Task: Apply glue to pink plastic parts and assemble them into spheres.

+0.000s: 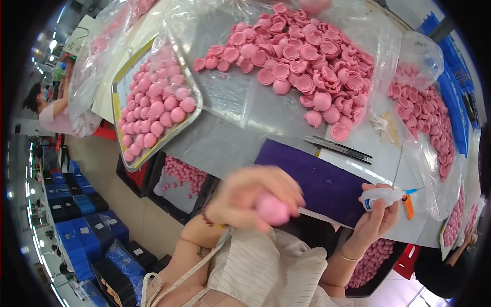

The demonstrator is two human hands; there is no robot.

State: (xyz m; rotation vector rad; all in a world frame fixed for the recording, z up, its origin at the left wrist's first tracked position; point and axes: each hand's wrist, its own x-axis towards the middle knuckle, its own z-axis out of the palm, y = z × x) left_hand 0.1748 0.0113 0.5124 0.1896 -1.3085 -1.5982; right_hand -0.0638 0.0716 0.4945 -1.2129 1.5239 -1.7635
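My left hand (240, 192), smeared a little by motion, has its fingers curled round a smooth pink ball (272, 210) in front of my chest. Over at the right, my right hand (377, 219) is closed round a small white squeeze bottle (382, 196) with a blue needle tip pointing right. Between and beyond the two hands lies a dark purple cloth pad (317, 176). A large heap of pink half-shells (312, 61), with some round balls among them, spreads over clear plastic at the far side of the table.
A metal tray (198, 100) of pink balls stands at the left. Beyond the pad lie a black utility knife (342, 149) and, near the bottle, an orange tool (407, 207). Bagged pink shells (429, 123) sit at the right. Dark bins (174, 204) stand below the table edge.
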